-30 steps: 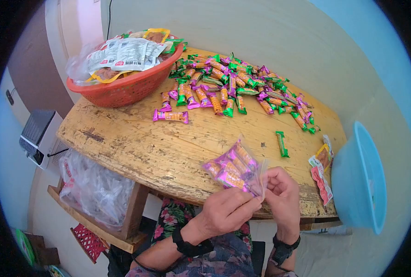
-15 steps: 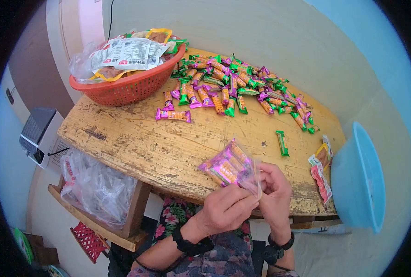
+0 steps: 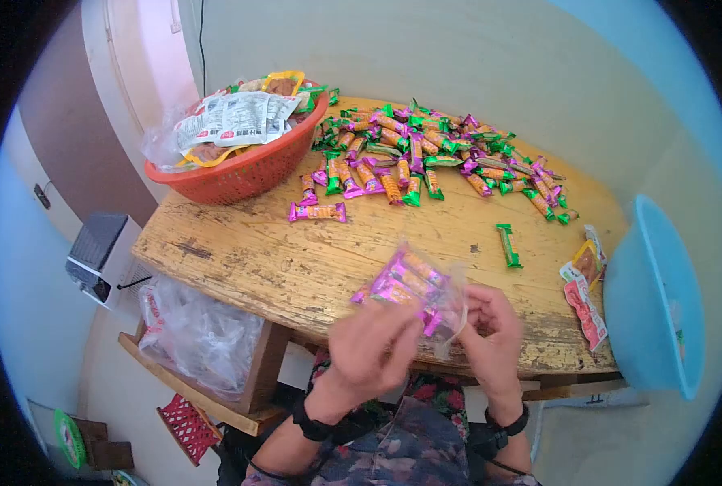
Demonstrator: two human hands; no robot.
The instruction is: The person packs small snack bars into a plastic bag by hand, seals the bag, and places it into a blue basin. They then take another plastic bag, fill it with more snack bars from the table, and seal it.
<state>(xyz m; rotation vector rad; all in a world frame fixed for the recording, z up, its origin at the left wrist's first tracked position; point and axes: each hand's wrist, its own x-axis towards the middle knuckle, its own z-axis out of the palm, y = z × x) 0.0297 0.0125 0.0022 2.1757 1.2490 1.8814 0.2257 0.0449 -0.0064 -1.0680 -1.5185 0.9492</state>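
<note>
A clear plastic bag [image 3: 452, 312] holds several purple-wrapped snack bars [image 3: 410, 279]; it is tilted just above or on the front part of the wooden table. My right hand [image 3: 492, 334] is closed on the bag's open edge, thumb against fingers. My left hand [image 3: 373, 344] is at the bag's near left side, in front of its lower part. Motion smears its fingers, so whether they touch the bag cannot be made out. A loose pile of purple and green snack bars [image 3: 414, 150] covers the back of the table [image 3: 256, 259].
A red basket [image 3: 247, 172] of packaged food stands at the back left. One green-wrapped bar [image 3: 508, 246] lies right of the bag. Food pouches [image 3: 584, 300] lie beside a blue tub [image 3: 649, 316] at right. Below the table's left side, an open drawer [image 3: 252, 377] contains plastic bags [image 3: 195, 332].
My left hand has come away from the bag's mouth and moved left. My right hand still pinches the bag's edge. The camera view has shifted slightly.
</note>
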